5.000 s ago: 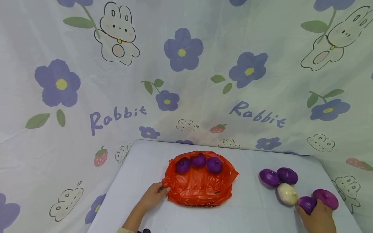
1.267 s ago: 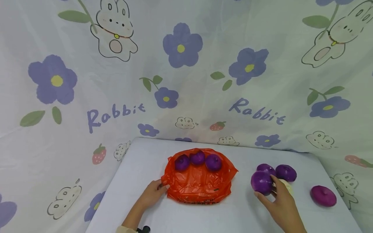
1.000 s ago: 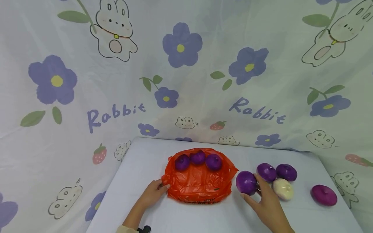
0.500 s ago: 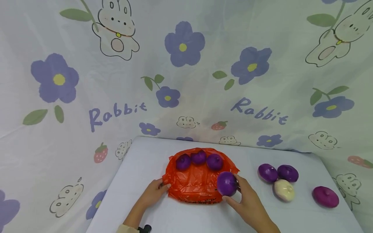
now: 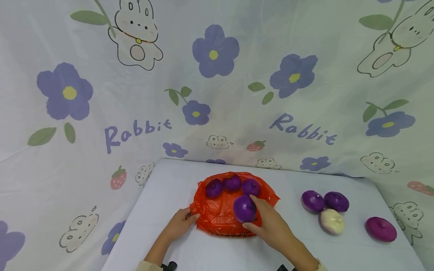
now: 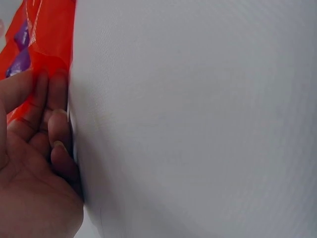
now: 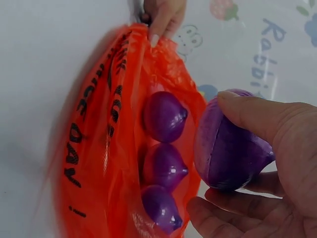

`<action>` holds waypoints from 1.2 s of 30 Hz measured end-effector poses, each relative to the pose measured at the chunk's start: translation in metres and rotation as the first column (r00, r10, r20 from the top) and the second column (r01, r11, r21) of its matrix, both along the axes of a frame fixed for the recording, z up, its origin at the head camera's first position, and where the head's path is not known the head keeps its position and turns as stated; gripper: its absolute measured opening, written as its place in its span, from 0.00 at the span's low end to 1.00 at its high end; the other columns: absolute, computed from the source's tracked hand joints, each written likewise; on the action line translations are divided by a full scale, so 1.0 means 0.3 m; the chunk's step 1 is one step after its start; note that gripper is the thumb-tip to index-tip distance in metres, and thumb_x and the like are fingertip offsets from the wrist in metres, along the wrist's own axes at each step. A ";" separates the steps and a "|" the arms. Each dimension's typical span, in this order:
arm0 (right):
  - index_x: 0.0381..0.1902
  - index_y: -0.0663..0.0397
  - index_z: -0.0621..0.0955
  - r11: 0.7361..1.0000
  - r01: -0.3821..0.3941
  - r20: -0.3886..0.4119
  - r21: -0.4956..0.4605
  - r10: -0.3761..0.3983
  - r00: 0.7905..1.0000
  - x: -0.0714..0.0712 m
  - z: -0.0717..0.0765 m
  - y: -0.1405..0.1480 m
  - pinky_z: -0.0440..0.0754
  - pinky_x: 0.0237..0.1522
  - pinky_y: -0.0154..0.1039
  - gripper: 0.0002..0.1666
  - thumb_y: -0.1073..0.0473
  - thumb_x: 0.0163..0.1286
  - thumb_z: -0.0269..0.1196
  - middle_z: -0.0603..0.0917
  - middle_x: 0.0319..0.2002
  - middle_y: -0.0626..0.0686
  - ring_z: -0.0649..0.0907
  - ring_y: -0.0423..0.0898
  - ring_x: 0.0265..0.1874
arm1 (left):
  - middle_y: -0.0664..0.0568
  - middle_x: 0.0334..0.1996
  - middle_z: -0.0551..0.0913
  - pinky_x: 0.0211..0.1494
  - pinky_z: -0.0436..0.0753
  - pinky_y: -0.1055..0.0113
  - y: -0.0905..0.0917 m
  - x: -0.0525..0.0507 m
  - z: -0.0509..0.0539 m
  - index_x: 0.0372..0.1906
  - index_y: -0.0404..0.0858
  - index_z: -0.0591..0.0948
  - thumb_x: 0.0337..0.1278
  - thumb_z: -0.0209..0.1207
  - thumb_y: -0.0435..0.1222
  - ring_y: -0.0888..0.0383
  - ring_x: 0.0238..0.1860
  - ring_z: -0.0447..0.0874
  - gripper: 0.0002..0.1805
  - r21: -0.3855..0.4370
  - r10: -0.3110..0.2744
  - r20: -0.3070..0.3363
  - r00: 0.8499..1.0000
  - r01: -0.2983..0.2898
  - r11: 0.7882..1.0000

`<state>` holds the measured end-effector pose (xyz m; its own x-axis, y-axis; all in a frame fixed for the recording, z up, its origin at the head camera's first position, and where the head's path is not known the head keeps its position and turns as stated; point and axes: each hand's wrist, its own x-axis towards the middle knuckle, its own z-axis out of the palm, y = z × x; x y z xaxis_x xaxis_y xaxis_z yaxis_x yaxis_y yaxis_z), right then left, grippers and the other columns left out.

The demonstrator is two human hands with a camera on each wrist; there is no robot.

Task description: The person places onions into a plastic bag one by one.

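Note:
My right hand (image 5: 271, 224) holds a purple onion (image 5: 245, 209) above the red plastic bag (image 5: 217, 218), thumb on one side and fingers on the other. In the right wrist view this onion (image 7: 230, 144) shows its pointed tip toward the palm. Inside the bag, along its far side, lie three more purple onions (image 5: 214, 188). My left hand (image 5: 178, 226) pinches the bag's left edge; in the left wrist view some fingertips are behind the thin red film (image 6: 52, 44). Dark lettering runs along the bag's near side.
On the white table (image 5: 152, 195), right of the bag, two purple onions (image 5: 312, 201) touch a white onion (image 5: 332, 222). A flatter magenta onion (image 5: 381, 229) lies apart near the right edge. A printed cloth (image 5: 237, 98) hangs behind and to the sides.
My right hand has picked up a purple onion from the group at the right and carried it leftward until over the bag. My left hand stays at the bag's edge.

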<state>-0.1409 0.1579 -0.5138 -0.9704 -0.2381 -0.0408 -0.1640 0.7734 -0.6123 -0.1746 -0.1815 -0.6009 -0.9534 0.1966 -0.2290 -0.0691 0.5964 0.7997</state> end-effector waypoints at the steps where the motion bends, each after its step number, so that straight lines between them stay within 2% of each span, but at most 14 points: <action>1: 0.78 0.56 0.66 1.000 -0.010 0.010 0.001 0.010 1.000 -0.007 -0.002 -0.007 0.78 0.61 0.60 0.55 0.44 0.61 0.79 0.75 0.70 0.58 0.77 0.58 0.67 | 0.51 0.29 0.72 0.37 0.69 0.58 -0.001 0.000 -0.001 0.43 0.37 0.82 0.73 0.62 0.46 0.53 0.34 0.69 0.14 0.000 0.000 -0.001 1.000 0.000 1.000; 6: 0.78 0.59 0.65 0.999 -0.037 0.021 -0.028 0.038 0.999 -0.035 -0.023 -0.048 0.77 0.62 0.60 0.55 0.46 0.61 0.79 0.74 0.71 0.58 0.76 0.58 0.69 | 0.51 0.29 0.72 0.37 0.69 0.59 -0.002 0.000 -0.002 0.43 0.37 0.82 0.73 0.62 0.46 0.53 0.35 0.69 0.15 0.002 -0.004 -0.016 1.000 0.004 1.000; 10: 0.77 0.59 0.66 0.996 -0.054 0.007 -0.068 0.055 0.998 -0.053 -0.053 -0.086 0.77 0.62 0.61 0.53 0.48 0.62 0.79 0.75 0.70 0.57 0.77 0.58 0.68 | 0.50 0.29 0.71 0.37 0.68 0.59 0.001 0.004 -0.003 0.44 0.38 0.82 0.73 0.62 0.47 0.53 0.35 0.68 0.15 0.008 0.002 -0.008 1.000 -0.002 1.000; 16: 0.77 0.56 0.66 0.992 -0.094 -0.011 -0.080 0.093 0.996 -0.081 -0.099 -0.142 0.78 0.61 0.61 0.51 0.47 0.64 0.78 0.75 0.70 0.57 0.77 0.58 0.67 | 0.50 0.31 0.72 0.38 0.69 0.58 -0.002 0.007 -0.003 0.45 0.38 0.82 0.73 0.62 0.46 0.53 0.36 0.69 0.14 0.007 0.016 0.003 1.000 -0.017 1.000; 22: 0.79 0.55 0.65 0.994 -0.099 0.013 -0.051 0.099 0.995 -0.108 -0.147 -0.189 0.76 0.63 0.61 0.52 0.46 0.65 0.77 0.74 0.71 0.58 0.75 0.58 0.69 | 0.50 0.35 0.74 0.43 0.71 0.55 -0.007 0.006 -0.008 0.50 0.37 0.84 0.74 0.61 0.45 0.52 0.40 0.70 0.15 0.007 -0.007 -0.006 1.000 0.007 1.000; 25: 0.79 0.56 0.64 0.994 -0.105 0.012 -0.028 0.105 0.994 -0.119 -0.172 -0.210 0.76 0.63 0.60 0.52 0.47 0.66 0.76 0.74 0.71 0.58 0.76 0.58 0.69 | 0.49 0.35 0.74 0.43 0.70 0.55 -0.012 0.008 -0.009 0.50 0.36 0.85 0.74 0.61 0.44 0.52 0.39 0.70 0.15 0.015 -0.014 -0.005 1.000 0.015 1.000; 31: 0.80 0.57 0.62 0.990 -0.135 0.003 0.047 0.135 0.991 -0.131 -0.214 -0.241 0.77 0.63 0.59 0.53 0.48 0.67 0.76 0.74 0.71 0.59 0.77 0.58 0.67 | 0.50 0.35 0.74 0.42 0.70 0.55 -0.019 0.009 -0.010 0.58 0.37 0.84 0.74 0.61 0.45 0.52 0.40 0.69 0.18 0.015 -0.020 0.009 1.000 0.020 1.000; 36: 0.79 0.57 0.63 0.990 -0.127 0.008 0.059 0.127 0.992 -0.140 -0.237 -0.255 0.78 0.62 0.58 0.52 0.48 0.66 0.76 0.74 0.70 0.58 0.78 0.57 0.67 | 0.50 0.36 0.74 0.44 0.71 0.54 -0.015 0.006 -0.006 0.60 0.37 0.84 0.74 0.61 0.44 0.52 0.40 0.70 0.19 0.021 -0.023 0.012 1.000 0.023 1.000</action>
